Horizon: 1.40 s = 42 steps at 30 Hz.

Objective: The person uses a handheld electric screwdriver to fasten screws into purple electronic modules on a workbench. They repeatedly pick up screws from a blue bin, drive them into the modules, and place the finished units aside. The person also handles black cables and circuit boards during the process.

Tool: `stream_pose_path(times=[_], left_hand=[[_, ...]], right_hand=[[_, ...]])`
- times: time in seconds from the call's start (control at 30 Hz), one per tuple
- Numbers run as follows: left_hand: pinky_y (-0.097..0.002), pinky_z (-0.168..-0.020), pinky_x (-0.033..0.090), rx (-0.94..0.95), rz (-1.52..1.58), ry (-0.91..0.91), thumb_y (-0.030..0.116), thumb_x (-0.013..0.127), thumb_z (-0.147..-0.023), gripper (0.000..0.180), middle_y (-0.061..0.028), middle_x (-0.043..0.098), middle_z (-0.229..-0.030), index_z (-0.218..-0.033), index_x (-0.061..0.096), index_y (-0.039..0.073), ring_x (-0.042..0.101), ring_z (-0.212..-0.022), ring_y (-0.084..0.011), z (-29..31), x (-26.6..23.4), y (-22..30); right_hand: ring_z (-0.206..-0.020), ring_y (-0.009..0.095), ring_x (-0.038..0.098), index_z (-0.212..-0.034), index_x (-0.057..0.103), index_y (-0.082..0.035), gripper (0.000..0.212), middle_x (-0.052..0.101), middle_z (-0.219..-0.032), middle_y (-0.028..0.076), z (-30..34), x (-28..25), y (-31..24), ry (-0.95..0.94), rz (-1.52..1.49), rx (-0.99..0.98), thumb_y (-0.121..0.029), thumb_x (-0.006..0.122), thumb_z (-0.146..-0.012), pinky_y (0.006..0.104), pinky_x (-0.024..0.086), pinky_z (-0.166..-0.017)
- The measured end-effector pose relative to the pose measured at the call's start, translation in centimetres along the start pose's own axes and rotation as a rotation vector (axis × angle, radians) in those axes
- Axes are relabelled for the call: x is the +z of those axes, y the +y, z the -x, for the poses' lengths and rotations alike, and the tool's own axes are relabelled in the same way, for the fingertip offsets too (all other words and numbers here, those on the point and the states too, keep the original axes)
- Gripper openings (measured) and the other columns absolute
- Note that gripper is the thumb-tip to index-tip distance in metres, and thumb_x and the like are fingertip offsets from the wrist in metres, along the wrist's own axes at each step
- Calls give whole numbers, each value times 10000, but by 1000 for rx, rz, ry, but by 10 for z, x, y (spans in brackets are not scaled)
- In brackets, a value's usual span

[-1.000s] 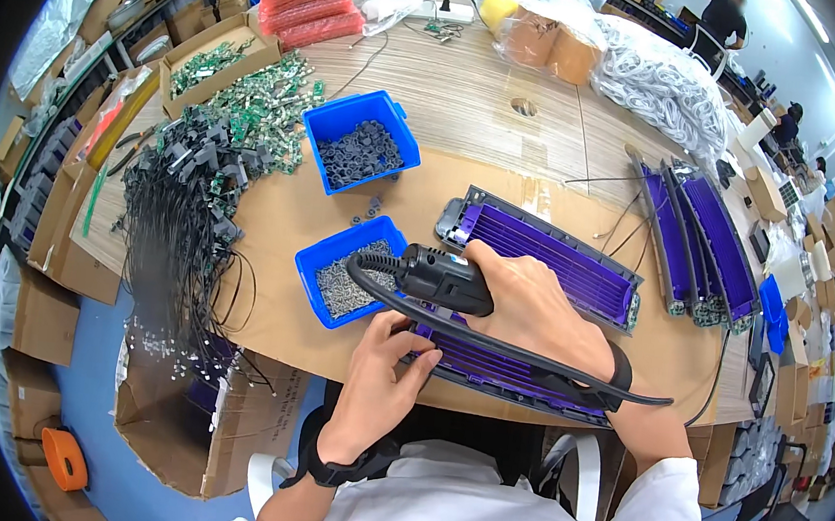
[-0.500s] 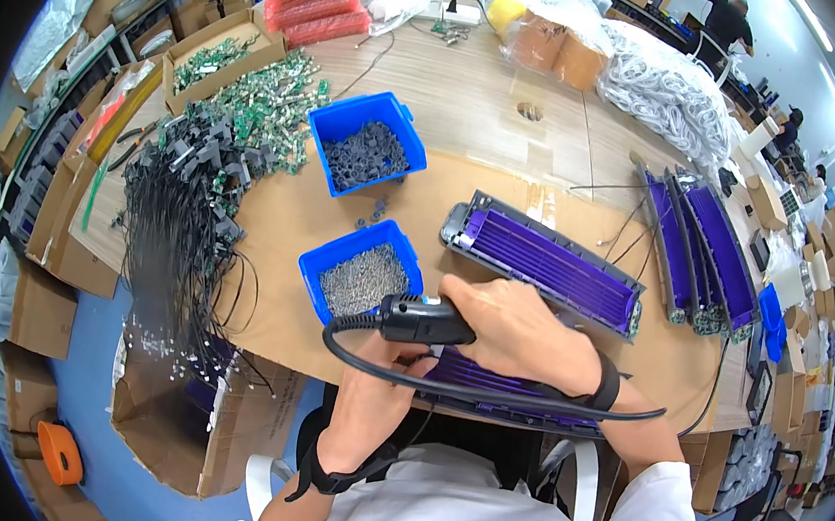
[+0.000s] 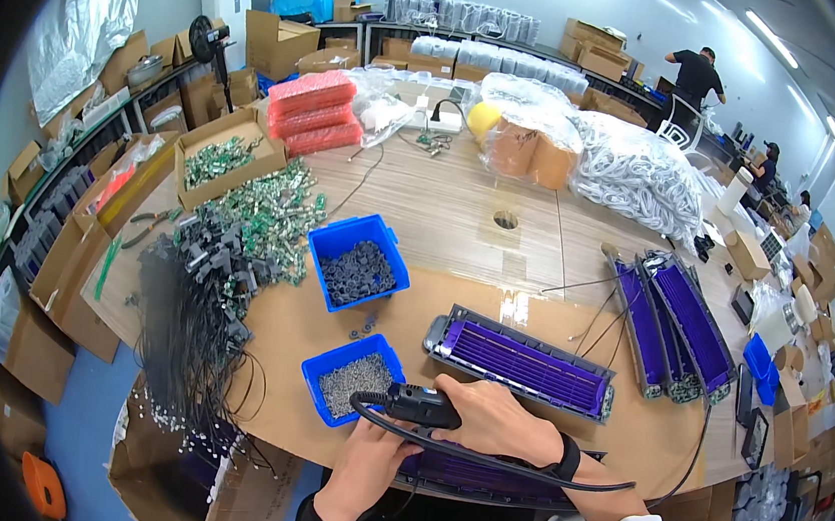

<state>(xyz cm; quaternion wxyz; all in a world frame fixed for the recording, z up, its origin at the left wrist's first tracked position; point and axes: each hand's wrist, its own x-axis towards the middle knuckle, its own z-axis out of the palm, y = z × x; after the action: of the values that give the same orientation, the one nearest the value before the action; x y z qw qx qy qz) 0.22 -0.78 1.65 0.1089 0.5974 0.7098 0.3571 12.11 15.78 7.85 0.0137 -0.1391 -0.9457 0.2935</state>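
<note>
My right hand (image 3: 502, 424) is wrapped around a black corded electric screwdriver (image 3: 418, 406), its body lying nearly level and its cable looping back over my wrist. Below it is a long black housing with a purple slatted face (image 3: 507, 478), close to the table's front edge. My left hand (image 3: 373, 462) is at this housing's left end, fingers drawn together under the screwdriver; what they pinch is hidden. Just beyond is a blue bin of small metal screws (image 3: 355, 385). A second purple-faced housing (image 3: 523, 363) lies farther back, apart from both hands.
Another blue bin (image 3: 357, 265) contains dark grey small parts. Black cables with connectors (image 3: 191, 319) and green circuit boards (image 3: 262, 200) are heaped at the left. Several purple-faced housings (image 3: 678, 321) lie at the right. An open cardboard box (image 3: 151, 466) stands below the table's left edge.
The view has tilted up, so the table sits lower and more of the far room shows. Both hands stay together at the near housing, the right still gripping the screwdriver.
</note>
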Motion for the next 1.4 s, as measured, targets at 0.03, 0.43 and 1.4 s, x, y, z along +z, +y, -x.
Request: stream_pose_path(times=[0.03,0.43,1.4], left_hand=[[-447,-929,440,11,35,15,51,710,-768,419,-158,595,-1169,-1171,597,32,516,-1095,-397,-1,-1,0],[-451,-897,452,-113,404,-19,-48,707,-731,397,-185,594,-1136,-1109,611,27,533,-1077,-407,-2,2,-5],[-423,-749,477,-206,418,116,-128,668,-728,366,-177,618,-1011,-1066,620,4,598,-892,-384,-5,11,3]], right_hand=[[-770,445,623,-970,468,10,438,632,-770,239,0,-2,0,-9,3,5,-161,776,-709,483,489,-642],[-780,451,617,-956,483,19,402,621,-764,255,0,-3,3,-6,-27,-18,-154,754,-714,494,483,-655],[-707,425,619,-899,538,42,353,621,-723,238,-6,9,14,41,-66,-33,-148,747,-688,445,486,-621]])
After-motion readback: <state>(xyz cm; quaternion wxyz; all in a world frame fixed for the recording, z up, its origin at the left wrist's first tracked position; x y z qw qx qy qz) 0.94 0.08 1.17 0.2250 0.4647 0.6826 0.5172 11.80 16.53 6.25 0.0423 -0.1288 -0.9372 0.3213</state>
